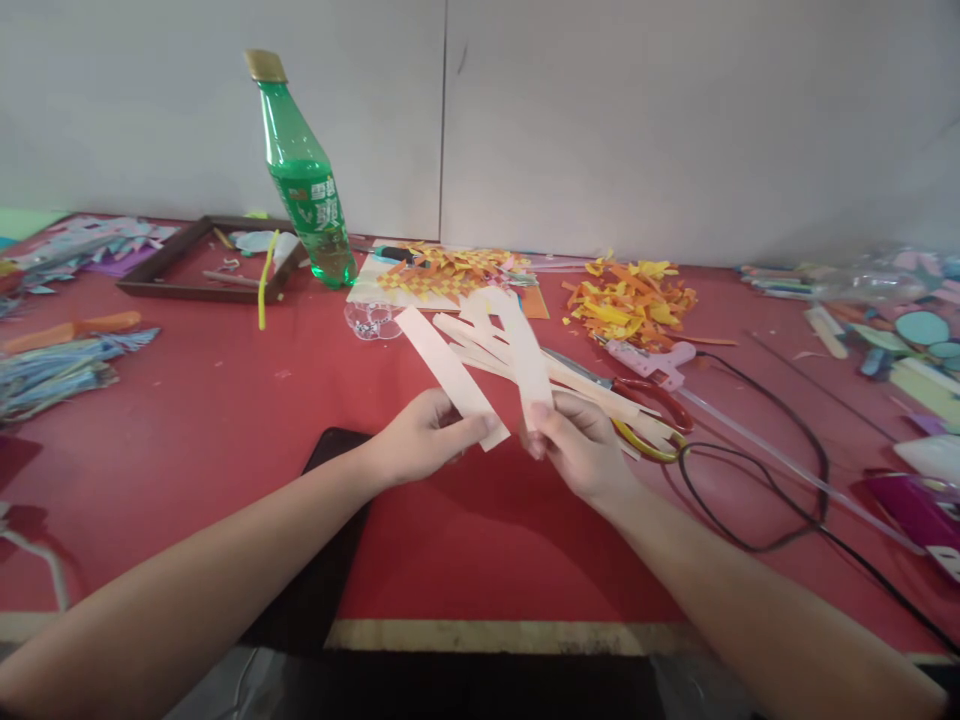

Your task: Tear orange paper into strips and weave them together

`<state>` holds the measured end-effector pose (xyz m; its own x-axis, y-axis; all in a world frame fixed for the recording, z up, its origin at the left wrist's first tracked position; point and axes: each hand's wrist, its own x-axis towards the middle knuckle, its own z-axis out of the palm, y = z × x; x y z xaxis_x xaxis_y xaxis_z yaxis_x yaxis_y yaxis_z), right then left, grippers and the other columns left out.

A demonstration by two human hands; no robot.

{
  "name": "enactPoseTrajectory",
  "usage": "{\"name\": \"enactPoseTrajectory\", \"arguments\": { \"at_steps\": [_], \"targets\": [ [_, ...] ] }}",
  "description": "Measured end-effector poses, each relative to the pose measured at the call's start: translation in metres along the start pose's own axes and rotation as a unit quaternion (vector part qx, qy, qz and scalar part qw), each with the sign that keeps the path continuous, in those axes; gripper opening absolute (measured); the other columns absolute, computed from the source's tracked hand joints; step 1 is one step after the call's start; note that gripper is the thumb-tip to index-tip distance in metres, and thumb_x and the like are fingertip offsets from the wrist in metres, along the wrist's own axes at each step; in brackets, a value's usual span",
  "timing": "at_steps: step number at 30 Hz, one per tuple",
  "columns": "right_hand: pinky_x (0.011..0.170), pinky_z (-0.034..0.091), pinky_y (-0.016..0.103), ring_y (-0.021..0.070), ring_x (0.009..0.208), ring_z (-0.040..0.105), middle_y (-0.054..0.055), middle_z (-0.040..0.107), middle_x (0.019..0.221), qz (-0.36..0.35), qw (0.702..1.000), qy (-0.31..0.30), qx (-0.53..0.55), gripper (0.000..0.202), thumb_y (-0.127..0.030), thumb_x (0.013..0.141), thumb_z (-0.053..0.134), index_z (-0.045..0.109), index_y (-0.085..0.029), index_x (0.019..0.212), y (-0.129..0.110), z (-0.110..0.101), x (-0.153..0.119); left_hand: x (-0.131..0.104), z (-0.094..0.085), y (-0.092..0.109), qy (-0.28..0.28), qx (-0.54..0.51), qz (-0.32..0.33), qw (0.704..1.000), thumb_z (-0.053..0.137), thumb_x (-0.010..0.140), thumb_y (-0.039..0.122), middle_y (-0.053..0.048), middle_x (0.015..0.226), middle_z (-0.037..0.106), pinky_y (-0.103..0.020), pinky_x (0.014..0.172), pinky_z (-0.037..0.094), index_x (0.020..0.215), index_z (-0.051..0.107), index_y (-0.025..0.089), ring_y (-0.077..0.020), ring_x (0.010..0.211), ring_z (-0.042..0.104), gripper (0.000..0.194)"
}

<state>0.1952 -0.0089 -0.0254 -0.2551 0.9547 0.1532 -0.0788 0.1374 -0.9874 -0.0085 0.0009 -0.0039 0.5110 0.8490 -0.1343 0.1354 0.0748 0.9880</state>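
Between thumb and fingers, my left hand (424, 437) pinches the lower end of a pale cream paper strip (446, 365) that slants up to the left. My right hand (581, 440) grips another pale paper strip (527, 365), held nearly upright; the two strips are apart. Behind them lies a spread of similar loose strips (585, 378) on the red table. Under those strips are scissors with red and yellow handles (664, 405), their blades partly covered.
A green bottle (307, 190) stands at the back beside a dark frame (187, 293). Orange and yellow paper scraps (630, 305) lie near a pink glue gun (652, 362) with a black cable (821, 480). A dark flat object (300, 590) sits under my left forearm.
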Motion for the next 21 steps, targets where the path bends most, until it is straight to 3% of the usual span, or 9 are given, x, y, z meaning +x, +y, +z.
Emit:
{"name": "enactPoseTrajectory", "arguments": {
  "at_steps": [3,8,11,16,18,21],
  "targets": [
    [0.052,0.040,0.028,0.0131,0.055,0.050,0.000,0.055,0.063,-0.015,0.999,0.008,0.042,0.032,-0.040,0.090,0.060,0.061,-0.020,0.065,0.004,-0.001,0.001,-0.001,0.001,0.000,-0.033,0.016,-0.008,0.999,0.058,0.087,0.045,-0.001,0.065,0.061,-0.022,0.052,0.041,0.082,0.067,0.014,-0.0107,0.056,0.053,0.033],
    [0.070,0.048,0.033,0.0164,0.071,0.059,0.002,0.064,0.078,-0.055,0.996,-0.075,-0.003,0.021,-0.035,0.089,0.064,0.072,-0.023,0.074,-0.005,0.003,0.000,-0.002,0.004,0.000,-0.138,0.103,0.053,0.984,0.061,0.085,0.038,-0.005,0.081,0.069,-0.027,0.069,0.047,0.084,0.068,0.014,-0.0159,0.073,0.061,0.025],
    [0.069,0.047,0.033,0.0167,0.069,0.058,0.002,0.064,0.070,-0.049,0.996,-0.068,-0.033,0.023,-0.035,0.088,0.064,0.071,-0.022,0.071,-0.010,0.004,-0.001,-0.002,0.003,0.002,-0.130,0.107,0.044,0.985,0.067,0.082,0.040,-0.005,0.084,0.069,-0.028,0.072,0.047,0.084,0.065,0.014,-0.0164,0.076,0.061,0.026],
    [0.063,0.044,0.031,0.0155,0.063,0.055,0.002,0.062,0.067,-0.011,0.997,-0.075,-0.016,0.032,-0.038,0.086,0.064,0.064,-0.019,0.060,-0.010,-0.001,-0.002,0.000,0.001,0.001,-0.027,-0.085,0.017,0.996,0.067,0.081,0.049,-0.001,0.084,0.061,-0.021,0.050,0.038,0.104,0.055,0.018,-0.0089,0.060,0.051,0.040],
    [0.057,0.040,0.029,0.0138,0.058,0.051,0.001,0.058,0.062,0.005,0.993,-0.115,-0.002,0.035,-0.036,0.085,0.064,0.060,-0.018,0.056,-0.009,-0.003,-0.002,0.004,0.000,-0.001,0.062,-0.178,0.027,0.982,0.065,0.082,0.049,0.002,0.073,0.056,-0.020,0.046,0.034,0.098,0.052,0.020,-0.0085,0.054,0.048,0.036],
    [0.051,0.032,0.027,0.0114,0.052,0.043,-0.001,0.049,0.056,0.018,0.986,-0.163,0.018,0.037,-0.033,0.084,0.063,0.055,-0.018,0.051,-0.010,-0.005,-0.002,0.012,-0.006,-0.003,0.250,-0.249,0.038,0.935,0.068,0.079,0.042,0.004,0.062,0.050,-0.021,0.045,0.036,0.084,0.050,0.021,-0.0093,0.051,0.048,0.028]
  ]
}}
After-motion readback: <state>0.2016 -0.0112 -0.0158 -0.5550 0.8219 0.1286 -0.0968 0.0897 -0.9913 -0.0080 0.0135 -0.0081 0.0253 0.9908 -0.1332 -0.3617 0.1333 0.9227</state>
